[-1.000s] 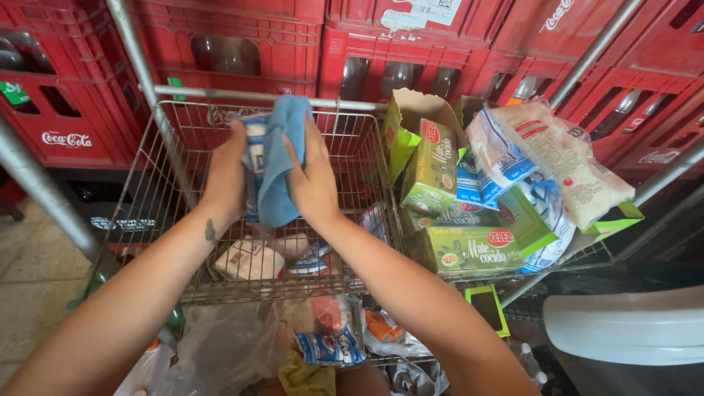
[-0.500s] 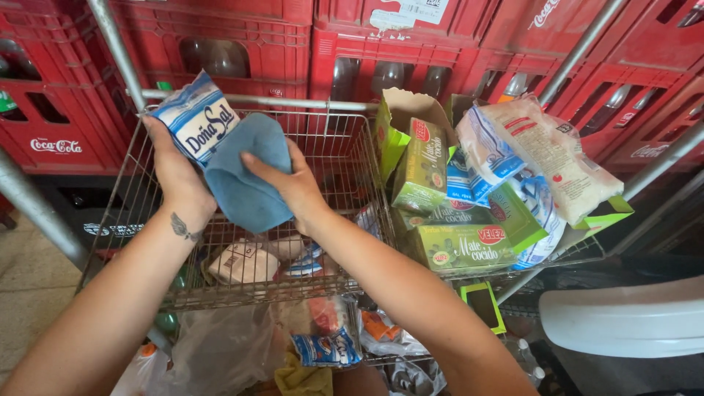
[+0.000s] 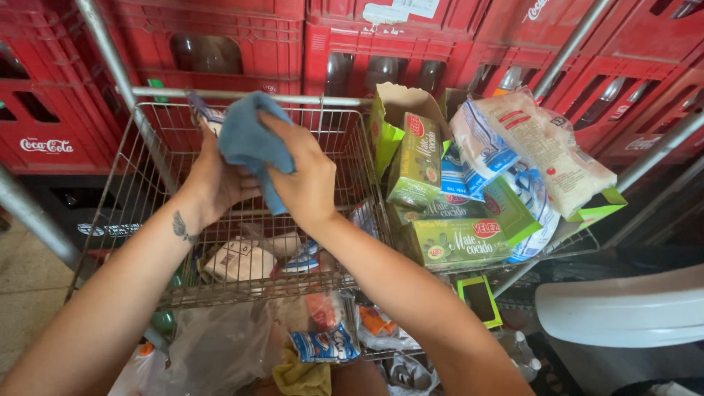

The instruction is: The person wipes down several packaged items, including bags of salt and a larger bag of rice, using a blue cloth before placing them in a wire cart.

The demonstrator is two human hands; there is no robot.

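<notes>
Blue cloth [image 3: 249, 139] is wrapped over a small packet [image 3: 207, 116] above the wire cart [image 3: 147, 158]. Half a second ago the packet was easy to see, held up in the left hand with the cloth below it. Now the cloth covers nearly all of it, and only a white and blue corner peeks out at the top left. So the wiping has gone from one side of the packet to the other, I think.

Left hand [image 3: 216, 180] is closed around the packet from underneath, holding it up. Right hand [image 3: 304, 176] is pinched shut on the cloth and pushes it against the packet. Both hands have come close together, touching through the cloth.

Down in the cart lie other bags and packets. Green boxes [image 3: 455, 238] and a big white bag [image 3: 546, 147] are piled just to the right. Red crates [image 3: 220, 37] stand behind.
</notes>
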